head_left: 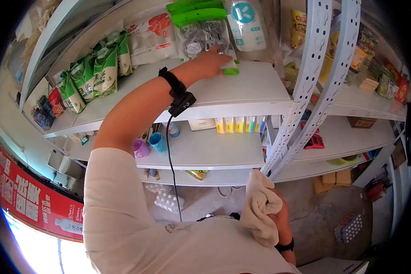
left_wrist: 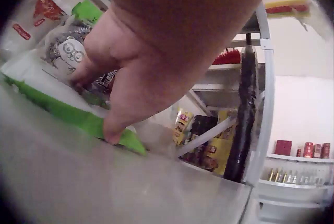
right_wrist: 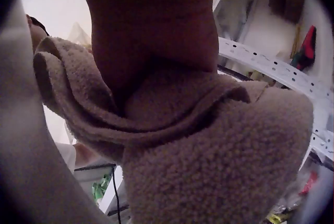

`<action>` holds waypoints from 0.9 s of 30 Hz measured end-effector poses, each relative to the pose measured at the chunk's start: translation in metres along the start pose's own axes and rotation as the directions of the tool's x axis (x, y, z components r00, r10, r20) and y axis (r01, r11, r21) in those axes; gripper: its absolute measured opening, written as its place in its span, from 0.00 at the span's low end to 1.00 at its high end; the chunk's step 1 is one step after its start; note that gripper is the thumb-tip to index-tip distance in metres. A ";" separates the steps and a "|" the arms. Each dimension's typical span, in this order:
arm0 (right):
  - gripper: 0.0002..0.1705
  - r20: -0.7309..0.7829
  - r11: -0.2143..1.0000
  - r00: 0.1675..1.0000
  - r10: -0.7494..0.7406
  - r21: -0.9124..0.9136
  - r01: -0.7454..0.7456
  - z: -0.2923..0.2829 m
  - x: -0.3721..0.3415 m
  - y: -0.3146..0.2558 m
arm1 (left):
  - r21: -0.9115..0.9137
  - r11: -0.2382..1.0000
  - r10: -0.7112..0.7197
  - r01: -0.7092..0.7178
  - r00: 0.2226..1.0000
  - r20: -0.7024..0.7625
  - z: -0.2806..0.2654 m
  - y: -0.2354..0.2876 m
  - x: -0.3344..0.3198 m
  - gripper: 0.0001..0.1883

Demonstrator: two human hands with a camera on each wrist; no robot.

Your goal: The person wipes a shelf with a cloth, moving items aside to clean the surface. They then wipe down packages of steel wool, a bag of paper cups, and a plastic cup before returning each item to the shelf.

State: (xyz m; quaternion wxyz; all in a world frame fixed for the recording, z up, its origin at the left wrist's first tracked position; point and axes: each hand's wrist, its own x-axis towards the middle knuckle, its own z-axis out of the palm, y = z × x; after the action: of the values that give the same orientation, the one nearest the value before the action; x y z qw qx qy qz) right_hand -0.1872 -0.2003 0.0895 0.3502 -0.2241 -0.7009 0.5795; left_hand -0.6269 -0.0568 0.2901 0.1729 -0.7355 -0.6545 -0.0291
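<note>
At the upper shelf, my left hand [head_left: 208, 62] reaches out and grips the lower part of a clear and green pack of steel wool scourers [head_left: 192, 33]. In the left wrist view, the thumb lies at the green bottom edge [left_wrist: 78, 118] and the fingers bend onto the front of the pack, beside a printed cartoon face. Down by my body, my right hand [head_left: 281, 217] holds a bunched beige fleecy cloth [head_left: 256, 205]. Its folds fill much of the right wrist view and hide the fingers there.
Green and white bags [head_left: 93, 75] stand left on the same shelf, and a white pack [head_left: 246, 25] stands right of the scourers. Perforated metal uprights [head_left: 313, 55] rise to the right. Purple and blue cups [head_left: 157, 142] sit one shelf lower. A cable [head_left: 171, 169] hangs from my left wrist.
</note>
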 end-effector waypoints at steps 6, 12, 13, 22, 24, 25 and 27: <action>0.32 -0.050 0.999 0.999 -0.008 0.032 0.009 -0.006 -0.014 0.006 | -0.053 0.977 -0.205 0.205 0.979 0.010 -0.016 0.005 0.006 0.40; 0.30 -0.005 0.998 0.998 -0.056 0.004 0.056 -0.021 -0.013 0.016 | -0.205 0.966 -0.135 0.159 0.983 0.126 -0.019 0.002 -0.001 0.44; 0.29 -0.006 0.997 0.998 -0.067 -0.025 0.067 -0.017 -0.009 0.006 | -0.203 0.970 -0.111 0.137 0.985 0.133 -0.020 0.004 -0.006 0.43; 0.30 0.140 0.989 0.990 -0.005 -0.148 0.026 -0.035 0.013 -0.014 | -0.229 0.973 0.004 0.024 0.992 0.124 -0.052 0.059 -0.057 0.40; 0.30 0.146 0.998 0.988 0.057 -0.040 -0.051 -0.037 0.019 -0.017 | -0.324 0.946 0.022 -0.001 0.998 0.063 -0.063 0.083 -0.078 0.38; 0.28 0.149 0.993 0.982 0.115 -0.049 -0.109 -0.032 0.023 -0.026 | -0.364 0.926 0.089 -0.102 0.995 -0.051 -0.063 0.095 -0.091 0.38; 0.27 0.189 0.986 0.968 0.163 -0.069 -0.152 -0.012 0.039 -0.052 | -0.466 0.860 0.141 -0.209 0.974 -0.176 -0.063 0.128 -0.121 0.37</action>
State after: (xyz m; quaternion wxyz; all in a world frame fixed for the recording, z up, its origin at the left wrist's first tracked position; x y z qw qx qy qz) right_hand -0.1986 -0.1765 0.1503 0.2270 -0.2309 -0.7269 0.6056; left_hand -0.5076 -0.2013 0.2887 0.0306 -0.8079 -0.5438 -0.2249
